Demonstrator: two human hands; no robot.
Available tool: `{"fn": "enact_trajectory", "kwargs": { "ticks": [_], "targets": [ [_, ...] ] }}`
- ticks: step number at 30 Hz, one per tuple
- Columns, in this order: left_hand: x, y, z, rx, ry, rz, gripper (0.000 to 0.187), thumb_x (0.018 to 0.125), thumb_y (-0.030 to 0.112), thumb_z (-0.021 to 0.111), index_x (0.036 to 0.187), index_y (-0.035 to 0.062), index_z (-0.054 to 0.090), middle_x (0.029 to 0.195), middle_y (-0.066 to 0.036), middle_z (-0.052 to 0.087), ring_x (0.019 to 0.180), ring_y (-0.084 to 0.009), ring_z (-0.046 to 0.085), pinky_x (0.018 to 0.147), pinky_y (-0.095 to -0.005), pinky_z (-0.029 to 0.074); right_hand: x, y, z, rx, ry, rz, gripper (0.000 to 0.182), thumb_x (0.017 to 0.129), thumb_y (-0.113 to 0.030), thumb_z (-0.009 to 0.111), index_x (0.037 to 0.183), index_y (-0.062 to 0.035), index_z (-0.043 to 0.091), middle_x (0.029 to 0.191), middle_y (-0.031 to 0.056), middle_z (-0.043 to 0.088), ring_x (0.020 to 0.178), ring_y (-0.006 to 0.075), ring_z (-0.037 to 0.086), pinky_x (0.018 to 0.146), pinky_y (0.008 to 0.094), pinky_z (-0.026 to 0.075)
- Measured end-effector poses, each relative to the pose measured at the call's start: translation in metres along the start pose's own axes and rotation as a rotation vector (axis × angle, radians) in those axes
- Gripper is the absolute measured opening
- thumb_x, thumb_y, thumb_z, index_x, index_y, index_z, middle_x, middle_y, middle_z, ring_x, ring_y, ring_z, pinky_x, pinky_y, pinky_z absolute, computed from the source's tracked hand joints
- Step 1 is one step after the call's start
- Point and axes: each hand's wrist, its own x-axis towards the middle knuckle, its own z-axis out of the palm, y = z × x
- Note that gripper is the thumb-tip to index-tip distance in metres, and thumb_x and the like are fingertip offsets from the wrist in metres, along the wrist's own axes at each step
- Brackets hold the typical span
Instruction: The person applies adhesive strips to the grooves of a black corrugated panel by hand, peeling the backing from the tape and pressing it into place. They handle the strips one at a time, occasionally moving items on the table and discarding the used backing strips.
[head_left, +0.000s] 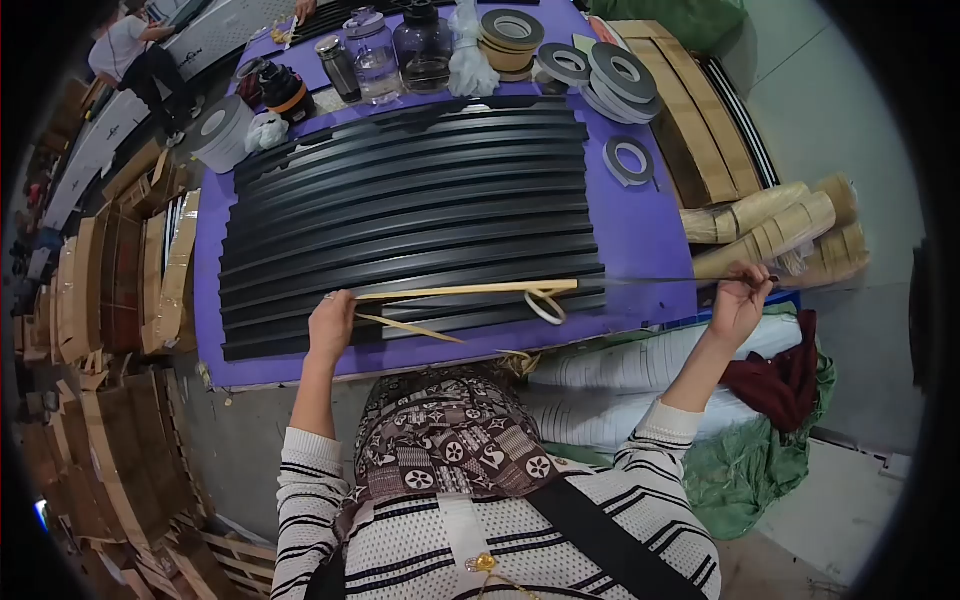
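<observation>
Several long black ribbed strips [420,200] lie side by side across the purple table. Along the nearest strip runs a straight pale-yellow tape [460,291]. My left hand [332,322] is closed in a pinch on the left end of this yellow tape, and a loose yellow strip [415,328] trails from near the fingers. Past the table's right edge, my right hand [742,300] pinches a thin dark strip [660,280], which stretches taut from the right end of the yellow tape. A small pale loop [545,307] hangs near that end.
Rolls of tape [625,75], bottles [372,60] and a loose roll [628,162] sit along the table's [655,240] far and right sides. Cardboard boxes [130,460] stand left. Wrapped rolls [620,365] lie below the front edge. Another person [135,55] stands far left.
</observation>
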Motion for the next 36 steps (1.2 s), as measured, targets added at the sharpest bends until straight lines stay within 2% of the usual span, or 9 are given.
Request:
{"fn": "enact_trajectory", "kwargs": {
  "ticks": [7,13,14,15,18,22,25,28,36],
  "targets": [
    [-0.001,-0.072,0.002,0.057,-0.138,-0.180,0.009,0.080,0.013,0.048,0.082,0.0046,0.048,0.076,-0.017,0.055,0.073,-0.0356,0.053,0.061,-0.0426,0.042,0.017,-0.106,0.003,-0.388,-0.024,-0.303,0.009,0.083,-0.004,0.046,0.083,-0.0134,0.048,0.080,0.0059,0.050,0.061,0.0134,0.046,0.055,0.0226,0.047],
    [0.016,-0.083,0.012,-0.144,-0.156,-0.253,0.012,0.082,0.014,0.046,0.083,0.0029,0.051,0.073,-0.020,0.056,0.067,-0.0360,0.055,0.056,-0.0440,0.044,0.025,-0.217,0.076,-0.958,0.096,-0.602,0.005,0.083,-0.006,0.047,0.087,-0.0039,0.044,0.078,0.0050,0.047,0.055,0.0096,0.040,0.047,0.0179,0.037],
    [0.026,-0.044,0.000,-0.272,-0.243,-0.309,0.012,0.081,0.013,0.046,0.083,0.0020,0.052,0.070,-0.020,0.056,0.063,-0.0348,0.056,0.052,-0.0419,0.045,0.030,-0.256,0.090,-1.048,-0.012,-0.420,0.008,0.083,-0.005,0.048,0.089,-0.0011,0.045,0.073,0.0027,0.045,0.054,0.0081,0.037,0.045,0.0169,0.034],
    [0.027,-0.016,0.010,-0.122,-0.418,-0.073,0.013,0.079,0.013,0.045,0.082,0.0025,0.053,0.071,-0.018,0.056,0.062,-0.0334,0.057,0.049,-0.0401,0.045,0.039,-0.226,0.129,-1.047,0.208,-0.605,0.014,0.083,-0.008,0.049,0.094,0.0009,0.046,0.071,0.0007,0.043,0.052,0.0077,0.035,0.043,0.0174,0.031],
    [0.001,0.085,0.016,-0.908,-0.865,0.530,0.024,0.076,0.015,0.053,0.093,-0.0011,0.054,0.084,-0.018,0.058,0.080,-0.0314,0.056,0.069,-0.0390,0.044,0.064,-0.086,0.181,-1.488,0.199,-0.418,0.025,0.083,-0.009,0.049,0.106,-0.0024,0.040,0.074,0.0018,0.048,0.053,0.0058,0.039,0.044,0.0161,0.032],
    [0.021,0.029,-0.024,-1.056,-0.912,0.585,0.030,0.074,0.019,0.057,0.098,0.0003,0.053,0.084,-0.017,0.059,0.083,-0.0293,0.056,0.073,-0.0355,0.043,0.041,0.177,0.175,-1.819,-0.053,0.095,0.043,0.083,-0.010,0.050,0.123,-0.0069,0.033,0.079,0.0031,0.055,0.055,0.0034,0.043,0.046,0.0144,0.033],
    [0.030,-0.145,-0.029,-0.568,-0.025,0.020,0.017,0.078,0.016,0.050,0.087,0.0036,0.057,0.082,-0.014,0.057,0.075,-0.0309,0.055,0.066,-0.0387,0.044,0.003,0.338,0.119,-1.700,-0.223,0.497,0.044,0.083,-0.012,0.050,0.124,-0.0095,0.034,0.077,0.0035,0.057,0.057,0.0043,0.048,0.048,0.0162,0.037],
    [0.032,-0.271,-0.061,-0.198,0.411,-0.448,0.014,0.078,0.009,0.048,0.084,-0.0002,0.056,0.080,-0.015,0.055,0.080,-0.0326,0.051,0.073,-0.0396,0.040,-0.029,0.452,0.066,-1.552,-0.245,0.986,0.023,0.084,-0.011,0.048,0.107,-0.0043,0.048,0.081,0.0045,0.058,0.061,0.0073,0.052,0.055,0.0185,0.043],
    [0.049,-0.333,-0.043,-0.502,0.344,-0.711,0.012,0.073,0.015,0.058,0.080,0.0043,0.060,0.077,-0.010,0.056,0.071,-0.0245,0.053,0.064,-0.0333,0.041,-0.138,0.677,0.044,-1.628,-0.727,1.180,0.018,0.081,-0.007,0.050,0.096,-0.0007,0.057,0.075,0.0057,0.058,0.067,0.0109,0.054,0.059,0.0243,0.044]
  ]
}}
